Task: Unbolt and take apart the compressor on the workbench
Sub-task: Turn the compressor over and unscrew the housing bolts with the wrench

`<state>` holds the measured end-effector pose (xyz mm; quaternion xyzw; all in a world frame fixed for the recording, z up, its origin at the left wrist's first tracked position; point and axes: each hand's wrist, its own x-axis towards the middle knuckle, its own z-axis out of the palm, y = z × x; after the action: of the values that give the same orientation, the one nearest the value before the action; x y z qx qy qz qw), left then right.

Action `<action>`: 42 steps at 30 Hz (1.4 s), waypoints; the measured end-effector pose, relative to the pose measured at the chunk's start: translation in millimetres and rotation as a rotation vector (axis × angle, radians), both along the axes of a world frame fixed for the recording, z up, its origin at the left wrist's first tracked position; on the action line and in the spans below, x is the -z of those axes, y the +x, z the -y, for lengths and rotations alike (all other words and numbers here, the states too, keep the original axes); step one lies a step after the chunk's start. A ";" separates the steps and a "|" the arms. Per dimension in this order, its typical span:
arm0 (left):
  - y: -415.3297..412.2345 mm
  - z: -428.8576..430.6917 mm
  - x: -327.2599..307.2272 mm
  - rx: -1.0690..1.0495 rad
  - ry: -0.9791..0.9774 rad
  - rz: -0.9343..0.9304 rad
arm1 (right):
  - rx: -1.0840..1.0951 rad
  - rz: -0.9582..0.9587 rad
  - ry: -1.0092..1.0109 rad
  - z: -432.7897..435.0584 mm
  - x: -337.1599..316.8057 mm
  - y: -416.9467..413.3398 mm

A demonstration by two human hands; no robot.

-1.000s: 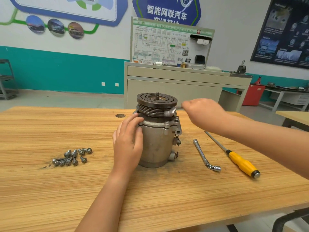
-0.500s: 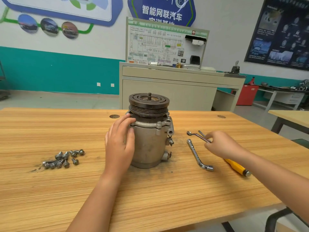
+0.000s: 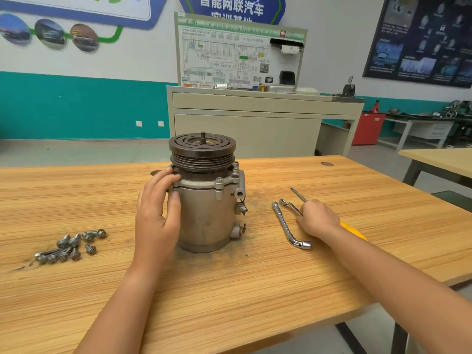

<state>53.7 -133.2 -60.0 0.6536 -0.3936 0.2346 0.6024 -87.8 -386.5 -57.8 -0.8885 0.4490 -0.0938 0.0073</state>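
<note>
Compressor (image 3: 208, 213): stands upright near the middle of the desk (image 3: 229, 297), dark grooved pulley (image 3: 202, 152) on top with a short threaded stub sticking up from its centre.
Left hand (image 3: 155, 215): holds the compressor's left side; its fingers (image 3: 163, 180) lie close together, curved round the housing with the tips at the flange just under the pulley, and the thumb rests on the front of the grey body.
Right hand (image 3: 318, 218): lies knuckles up on the desk to the right of the compressor, well apart from it; it covers the near end of a small bent wrench (image 3: 290, 206) and the middle of a screwdriver (image 3: 353, 229). Its fingers are curled under, and whether they pinch either tool cannot be told.
Screwdriver: the thin shaft shows beyond the hand, the yellow handle behind the wrist.
Socket wrench (image 3: 287, 226): an L-shaped one, flat on the desk just left of the right hand, socket end nearest the person.
Bolts (image 3: 69, 245): a loose heap on the desk, well to the left of the compressor.
Dark grime: smudged on the wood around the compressor's base.
</note>
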 end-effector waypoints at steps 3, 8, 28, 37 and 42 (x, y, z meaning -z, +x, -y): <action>0.5 0.4 0.8 -0.004 0.004 0.001 | -0.146 0.153 -0.002 -9.0 -4.6 -10.5; 0.9 1.3 1.9 0.005 0.002 0.013 | -0.300 -0.094 -0.033 -40.3 2.8 -31.4; 49.6 -33.8 5.1 -0.304 -0.310 -0.229 | -0.530 1.085 0.378 -84.0 -152.5 -42.1; 48.0 -59.9 -5.7 -0.371 -0.283 0.044 | -0.617 0.920 -0.141 -100.0 -208.4 2.4; 45.2 -62.9 -3.5 -0.323 -0.308 0.022 | -0.622 0.791 -0.200 -99.8 -203.7 22.0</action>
<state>98.9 -70.2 -56.5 0.6058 -0.2497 0.3925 0.6455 -65.8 -286.7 145.9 -0.8731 0.1149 -0.4587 0.1190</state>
